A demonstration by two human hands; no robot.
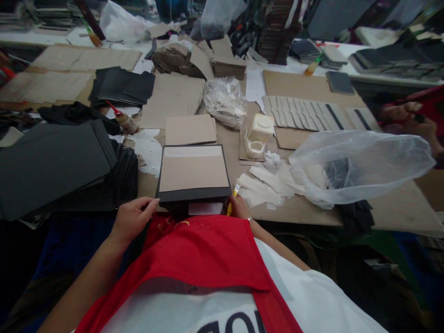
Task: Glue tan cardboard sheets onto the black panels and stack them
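Note:
Before me lies a black panel (pixel 194 194) with a tan cardboard sheet (pixel 194 173) on it and a pale strip along the far side. My left hand (pixel 137 215) is closed, thumb and forefinger pinched at the panel's near left corner. By the near right corner, my right hand (pixel 240 206) grips a small brush (pixel 230 208) with a yellow handle, bristles pointing away from me. Its fingers are partly hidden by the panel's edge. A pale card (pixel 206 209) shows under the panel's near edge. Just beyond the panel sits a stack of tan cards (pixel 190 129).
Black sheets (pixel 52 162) are piled at left. A glue bottle (pixel 125 121) with a red nozzle stands behind them. To the right are a cream plastic container (pixel 258 134), white strips (pixel 265 185) and a clear plastic bag (pixel 360 162). Another person's hands (pixel 412 115) appear at far right.

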